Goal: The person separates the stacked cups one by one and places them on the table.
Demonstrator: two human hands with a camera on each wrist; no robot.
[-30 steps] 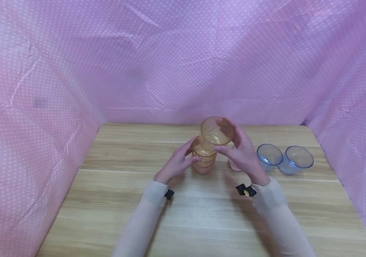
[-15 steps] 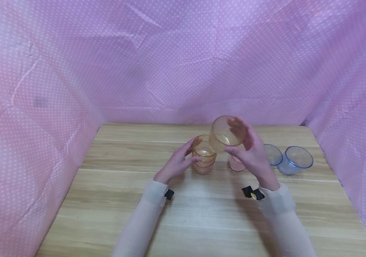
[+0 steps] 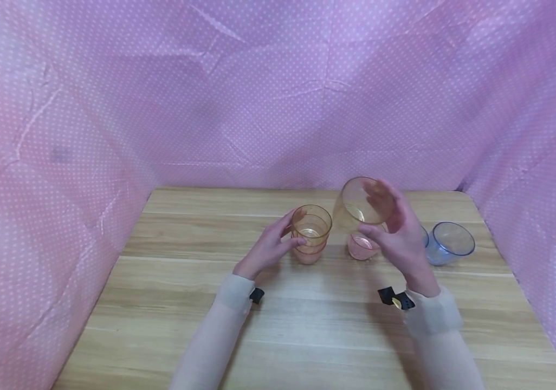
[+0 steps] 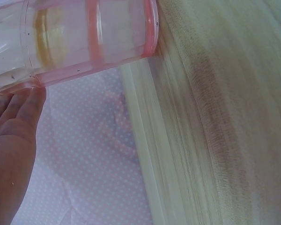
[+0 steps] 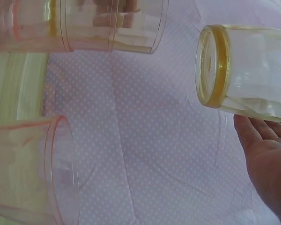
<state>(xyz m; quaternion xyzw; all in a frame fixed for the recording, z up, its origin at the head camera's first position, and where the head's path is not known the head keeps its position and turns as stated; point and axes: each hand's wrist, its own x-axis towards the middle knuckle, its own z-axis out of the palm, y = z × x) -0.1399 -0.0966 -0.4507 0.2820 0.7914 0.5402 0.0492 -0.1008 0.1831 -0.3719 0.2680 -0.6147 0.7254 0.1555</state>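
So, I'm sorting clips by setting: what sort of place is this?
Probably a makeshift recording booth: pink dotted cloth hangs behind and on both sides of a wooden table, and small black devices show by both sleeve cuffs.

right grip point(image 3: 407, 238) has carried yellow cup point(image 3: 356, 203) rightward from stack point(image 3: 313, 241)

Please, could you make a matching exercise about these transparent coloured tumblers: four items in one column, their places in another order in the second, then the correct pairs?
1. Yellow transparent round tumbler
2. Stack of pink and yellow transparent tumblers
3. Pink transparent round tumbler, unstacked
4. Two blue transparent round tumblers

A. On the table, farthest right
B. In the right hand, raised above the table
C. Upright on the table, between 2 and 4
D. Gripped by the left hand

Pairs: 1-B, 2-D, 3-C, 4-A
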